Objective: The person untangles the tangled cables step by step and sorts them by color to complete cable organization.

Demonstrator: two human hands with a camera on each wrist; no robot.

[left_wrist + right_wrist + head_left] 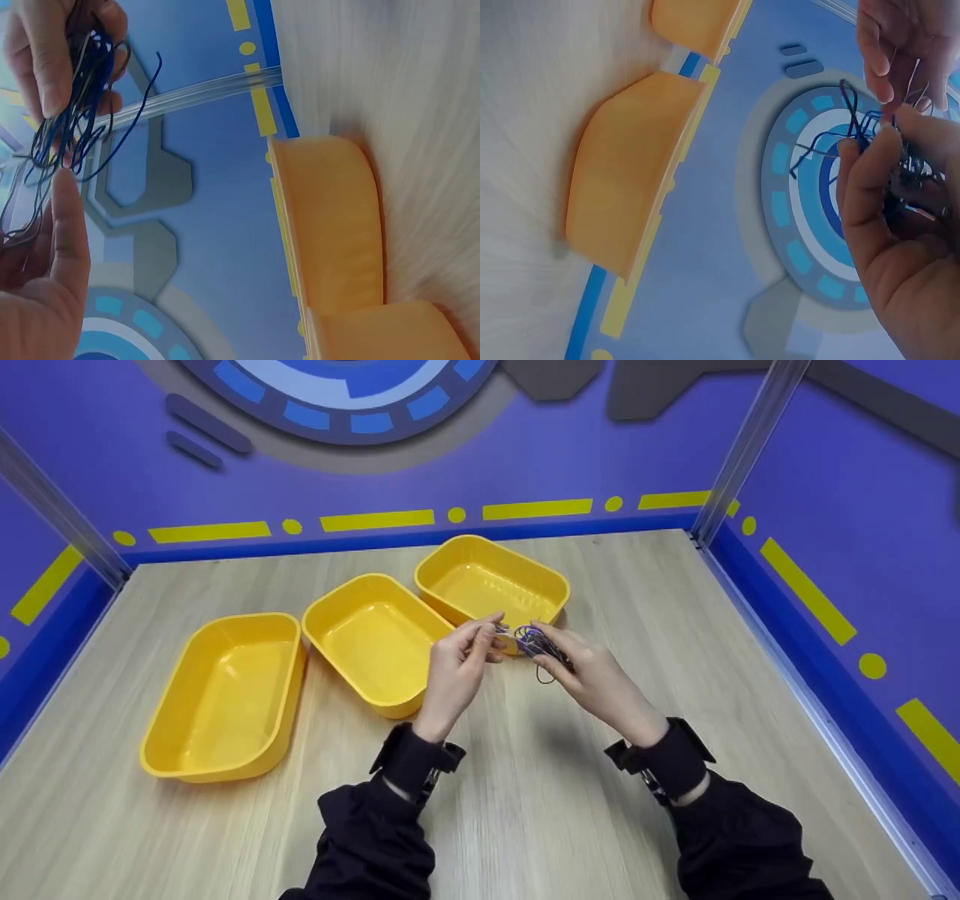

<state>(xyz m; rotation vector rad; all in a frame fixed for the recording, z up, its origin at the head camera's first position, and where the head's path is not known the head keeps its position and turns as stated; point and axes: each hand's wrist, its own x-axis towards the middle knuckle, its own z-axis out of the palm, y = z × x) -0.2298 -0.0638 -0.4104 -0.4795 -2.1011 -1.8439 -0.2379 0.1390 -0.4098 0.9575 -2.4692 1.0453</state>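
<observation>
A tangled bundle of thin cords (534, 640), dark blue, black and pale grey, is held above the table between the two hands. My right hand (604, 679) grips most of the bundle between thumb and fingers, and one loop hangs below it. With thumb and fingertips, my left hand (456, 664) pinches a few pale strands drawn out to the left. In the left wrist view, a loose blue end sticks out from the cords (90, 97). Fingers partly cover the bundle in the right wrist view, where dark loops (849, 97) rise above the right hand (892, 247).
Three yellow bins stand on the wood-grain table (525, 825): a left bin (154, 742), a middle bin (322, 649) and a back bin (559, 585) just beyond the hands. Blue-purple panels (562, 465) with yellow marks wall in the table's back and sides.
</observation>
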